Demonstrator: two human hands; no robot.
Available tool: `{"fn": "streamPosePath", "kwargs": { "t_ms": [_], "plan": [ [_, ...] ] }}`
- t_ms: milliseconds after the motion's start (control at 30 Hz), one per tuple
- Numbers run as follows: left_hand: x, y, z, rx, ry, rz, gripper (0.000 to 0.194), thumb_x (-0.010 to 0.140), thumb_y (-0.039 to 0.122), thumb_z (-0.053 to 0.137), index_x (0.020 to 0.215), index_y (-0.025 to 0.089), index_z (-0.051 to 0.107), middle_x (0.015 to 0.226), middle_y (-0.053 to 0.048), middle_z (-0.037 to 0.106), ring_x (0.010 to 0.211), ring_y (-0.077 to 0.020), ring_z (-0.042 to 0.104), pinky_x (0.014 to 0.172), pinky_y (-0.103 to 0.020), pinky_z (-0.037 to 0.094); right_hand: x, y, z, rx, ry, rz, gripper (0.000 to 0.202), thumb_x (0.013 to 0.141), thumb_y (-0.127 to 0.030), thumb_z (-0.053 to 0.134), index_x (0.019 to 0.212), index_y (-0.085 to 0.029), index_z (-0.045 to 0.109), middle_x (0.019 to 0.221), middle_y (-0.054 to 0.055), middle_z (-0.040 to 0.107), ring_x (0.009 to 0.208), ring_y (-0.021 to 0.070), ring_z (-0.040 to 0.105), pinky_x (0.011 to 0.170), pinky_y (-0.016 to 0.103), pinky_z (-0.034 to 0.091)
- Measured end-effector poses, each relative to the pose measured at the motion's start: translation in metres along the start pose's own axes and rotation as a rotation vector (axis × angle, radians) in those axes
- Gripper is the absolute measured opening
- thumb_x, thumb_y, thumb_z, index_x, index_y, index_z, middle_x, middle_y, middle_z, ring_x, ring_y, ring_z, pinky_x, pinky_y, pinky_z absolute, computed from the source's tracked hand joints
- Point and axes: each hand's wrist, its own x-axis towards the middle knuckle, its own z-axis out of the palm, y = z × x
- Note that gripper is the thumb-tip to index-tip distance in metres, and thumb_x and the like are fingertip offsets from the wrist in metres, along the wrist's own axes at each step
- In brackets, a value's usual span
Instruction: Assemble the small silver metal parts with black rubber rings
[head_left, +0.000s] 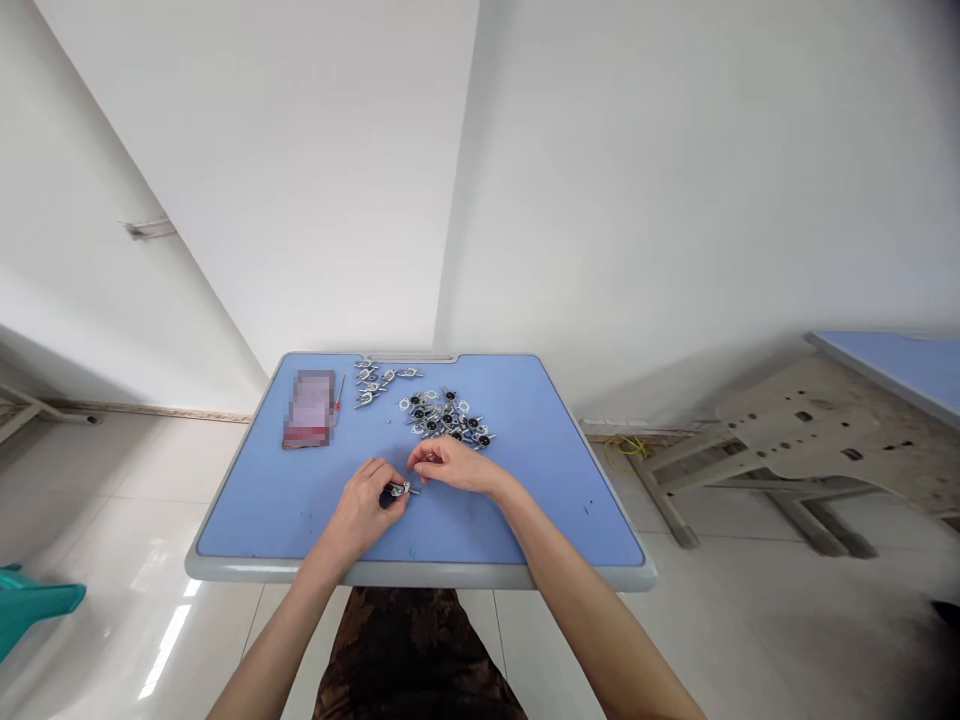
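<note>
My left hand (369,505) rests on the blue table (480,530), its fingers closed round a small metal part (399,489). Just to the right and slightly farther away is my right hand (448,465), with its thumb and fingertips brought together near that part; whatever they hold is too small to make out. Beyond my right hand lies a pile of metal parts with black round pieces (448,420). Several metal parts (366,380) without visible black pieces are spread near the far edge, left of the pile.
A blurred, pixelated rectangular item (310,408) lies at the table's left, with a thin tool with a red band (337,405) beside it. A white wall (637,180) stands behind. Another blue-topped table (900,370) is at the right, and a teal object (37,600) at the lower left.
</note>
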Motion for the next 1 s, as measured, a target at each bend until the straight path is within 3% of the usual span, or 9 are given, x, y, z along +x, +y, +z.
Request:
{"fn": "streamPosePath", "kwargs": {
  "t_ms": [167, 267, 367, 433, 567, 667, 800, 900, 1000],
  "plan": [
    [0.001, 0.000, -0.001, 0.012, -0.003, -0.002, 0.006, 0.079, 0.013, 0.054, 0.077, 0.019, 0.055, 0.076, -0.002, 0.059, 0.075, -0.0168, 0.055, 0.070, -0.030, 0.046, -0.028, -0.006, 0.014, 0.061, 0.271, -0.029, 0.012, 0.075, -0.023, 0.057, 0.084, -0.016, 0.063, 0.065, -0.001, 0.058, 0.060, 0.0108, 0.049, 0.055, 0.022, 0.037],
    [0.001, 0.001, -0.001, 0.026, -0.008, -0.019, 0.007, 0.079, 0.013, 0.053, 0.077, 0.019, 0.055, 0.074, -0.002, 0.058, 0.074, -0.0170, 0.055, 0.069, -0.030, 0.046, -0.064, 0.002, 0.027, 0.404, 0.383, -0.033, 0.021, 0.079, -0.037, 0.058, 0.085, -0.017, 0.060, 0.059, -0.003, 0.050, 0.048, 0.0072, 0.035, 0.044, 0.021, 0.025],
    [0.000, 0.000, -0.001, 0.031, -0.012, -0.021, 0.006, 0.081, 0.015, 0.052, 0.078, 0.019, 0.055, 0.075, -0.002, 0.058, 0.075, -0.0176, 0.054, 0.069, -0.031, 0.046, -0.109, 0.017, 0.034, 0.732, 0.609, -0.036, 0.027, 0.073, -0.040, 0.068, 0.088, -0.019, 0.059, 0.055, -0.007, 0.037, 0.043, 0.0044, 0.017, 0.041, 0.022, 0.012],
    [-0.002, -0.002, 0.000, 0.032, -0.021, -0.020, 0.005, 0.081, 0.016, 0.052, 0.079, 0.019, 0.055, 0.076, -0.002, 0.057, 0.075, -0.0178, 0.054, 0.069, -0.031, 0.046, -0.138, 0.025, 0.035, 0.867, 0.731, -0.057, 0.023, 0.072, -0.037, 0.069, 0.084, -0.019, 0.059, 0.052, -0.009, 0.028, 0.042, 0.0043, 0.012, 0.040, 0.022, 0.010],
    [-0.003, -0.004, -0.001, 0.022, -0.024, -0.012, 0.005, 0.082, 0.017, 0.052, 0.080, 0.019, 0.055, 0.077, -0.002, 0.058, 0.077, -0.0186, 0.055, 0.071, -0.032, 0.047, -0.179, 0.029, 0.044, 0.998, 0.880, -0.040, 0.019, 0.074, -0.033, 0.069, 0.082, -0.020, 0.059, 0.053, -0.008, 0.033, 0.041, 0.0033, 0.011, 0.038, 0.021, 0.009],
    [-0.003, -0.003, -0.002, 0.013, -0.027, -0.014, 0.006, 0.082, 0.019, 0.051, 0.079, 0.020, 0.056, 0.077, -0.002, 0.059, 0.078, -0.0189, 0.056, 0.071, -0.032, 0.047, -0.187, 0.027, 0.070, 1.077, 0.857, 0.032, 0.026, 0.077, -0.044, 0.065, 0.087, -0.021, 0.060, 0.055, -0.007, 0.039, 0.039, 0.0027, 0.012, 0.036, 0.021, 0.011],
    [-0.003, -0.004, -0.002, 0.001, -0.029, -0.007, 0.006, 0.083, 0.021, 0.051, 0.079, 0.021, 0.056, 0.077, -0.002, 0.060, 0.078, -0.0191, 0.057, 0.071, -0.032, 0.048, -0.186, 0.048, 0.122, 1.120, 0.545, 0.271, 0.044, 0.077, -0.062, 0.056, 0.091, -0.021, 0.059, 0.052, -0.006, 0.045, 0.034, 0.0014, 0.011, 0.034, 0.020, 0.005],
    [-0.004, -0.008, -0.001, 0.001, -0.028, -0.002, 0.007, 0.083, 0.023, 0.051, 0.080, 0.021, 0.057, 0.077, -0.002, 0.060, 0.078, -0.0194, 0.057, 0.071, -0.032, 0.048, -0.201, 0.094, 0.145, 1.019, 0.449, 0.429, 0.042, 0.073, -0.059, 0.062, 0.081, -0.018, 0.060, 0.049, -0.005, 0.047, 0.033, 0.0005, 0.011, 0.035, 0.019, 0.002],
    [-0.005, -0.013, 0.001, -0.009, -0.053, -0.010, 0.008, 0.084, 0.024, 0.051, 0.080, 0.020, 0.057, 0.079, -0.003, 0.060, 0.079, -0.0199, 0.057, 0.071, -0.033, 0.048, -0.237, 0.152, 0.137, 0.986, 0.593, 0.647, 0.027, 0.069, -0.037, 0.068, 0.083, -0.015, 0.061, 0.052, -0.005, 0.048, 0.034, -0.0007, 0.012, 0.035, 0.017, 0.004]
  ]
}}
